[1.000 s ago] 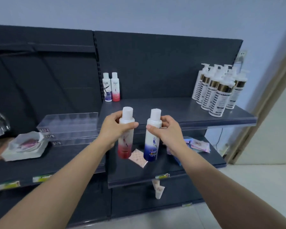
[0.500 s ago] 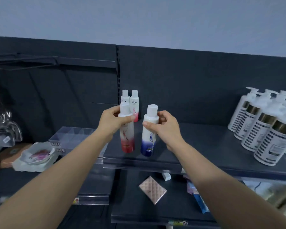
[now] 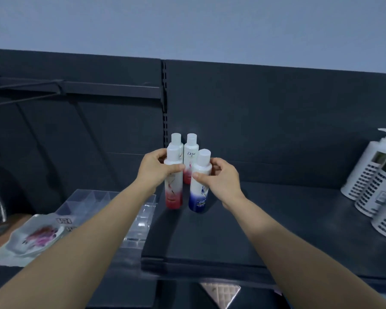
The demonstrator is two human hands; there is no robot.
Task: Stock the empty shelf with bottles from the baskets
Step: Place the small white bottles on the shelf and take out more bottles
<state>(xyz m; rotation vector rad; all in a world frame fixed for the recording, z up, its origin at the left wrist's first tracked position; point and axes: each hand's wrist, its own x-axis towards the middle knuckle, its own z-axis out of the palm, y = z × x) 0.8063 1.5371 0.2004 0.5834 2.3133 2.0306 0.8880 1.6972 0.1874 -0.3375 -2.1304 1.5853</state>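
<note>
Hands first: the left hand point(image 3: 157, 169) is wrapped around the upper body of a red-bottomed bottle point(image 3: 173, 179), thumb across its front, while the right hand point(image 3: 221, 178) pinches the shoulder of a blue-bottomed bottle point(image 3: 199, 186) between thumb and fingers. Both bottles stand upright, side by side, with their bases at the surface of the dark shelf point(image 3: 265, 230); whether they rest fully on it cannot be told. Just behind them, against the back panel, stand two more small white bottles: one marked Dove point(image 3: 191, 152) with a pink base, and another point(image 3: 176, 139) mostly hidden behind the red-bottomed one. Well apart at the shelf's right end is a cluster of white pump bottles point(image 3: 374, 179). Left of the shelf, lower down, lie a clear plastic divider tray point(image 3: 140, 217) and a white dish point(image 3: 31, 237) with pink markings.
</note>
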